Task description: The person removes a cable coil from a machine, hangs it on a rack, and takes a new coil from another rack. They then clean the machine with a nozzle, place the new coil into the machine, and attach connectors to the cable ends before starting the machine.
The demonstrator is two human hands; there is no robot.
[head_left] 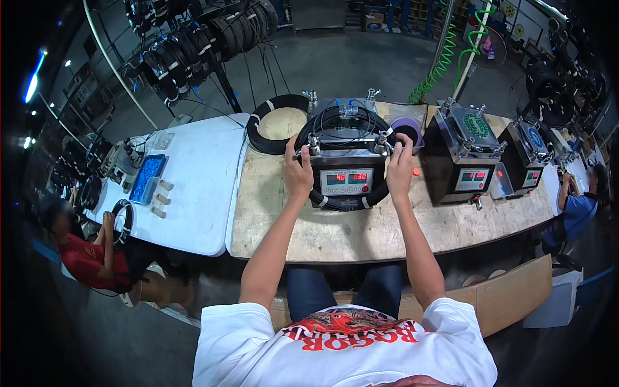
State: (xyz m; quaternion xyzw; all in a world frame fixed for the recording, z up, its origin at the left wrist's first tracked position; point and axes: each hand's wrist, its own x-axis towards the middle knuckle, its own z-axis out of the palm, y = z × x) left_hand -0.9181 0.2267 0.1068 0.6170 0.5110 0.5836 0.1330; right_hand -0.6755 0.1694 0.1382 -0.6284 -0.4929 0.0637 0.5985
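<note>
A large coil of black cable [324, 200] is looped in front of a metal-topped machine [346, 153] with a lit red digital display. My left hand [298, 173] is closed around the left side of the coil, near a clamp post on the machine's top. On the opposite side, my right hand [400, 169] grips the coil with the fingers near the right clamp post. Thin cable ends with blue tips cross above the machine's top. Part of the coil is hidden behind my hands.
Another black coil [264, 143] lies at the back left of the wooden table [271, 213]. A purple bowl [416, 137] and two similar machines [465, 155] stand to the right. A blue tray [148, 178] sits on the white table [193, 193]. Co-workers sit at both sides.
</note>
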